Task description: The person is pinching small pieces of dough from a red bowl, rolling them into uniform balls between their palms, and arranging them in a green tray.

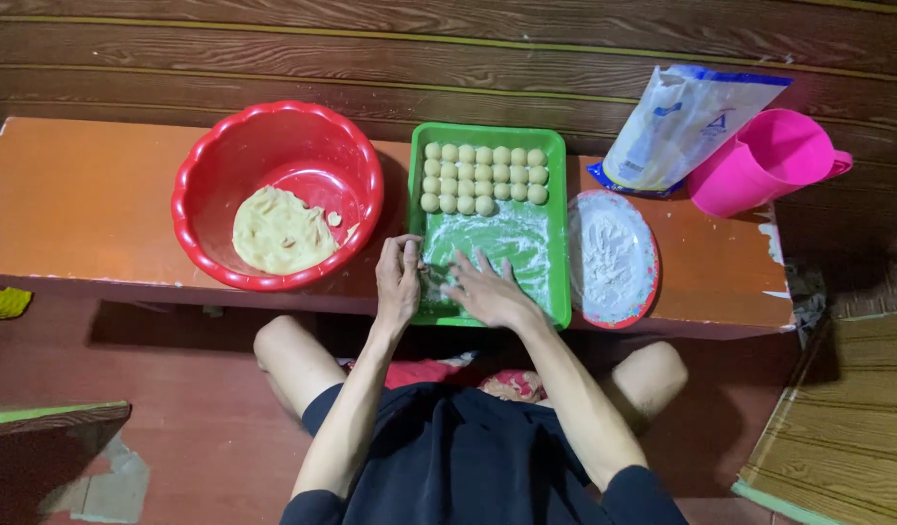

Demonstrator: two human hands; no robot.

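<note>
The green tray [560, 233] sits in the middle of the low orange bench [89, 204], and everything else is placed around it. At the tray's far end lie three rows of small pale dough balls [483, 179], packed close together; the near half of the tray is dusted white with flour. The right hand [487, 290] lies flat on that floured part, palm down, fingers spread wide and holding nothing that can be seen. The left hand [399, 280] rests at the tray's near left edge, fingers drawn together and slightly curled; whether it pinches a bit of dough cannot be told. Just left of the tray stands a red bowl [210, 160] with a lump of yellow dough [278, 233] in its bottom. Just right of the tray is a red-rimmed plate [653, 262] of flour. Beyond that plate, far right of the tray, a flour bag [677, 122] leans against a pink jug [764, 160].
</note>
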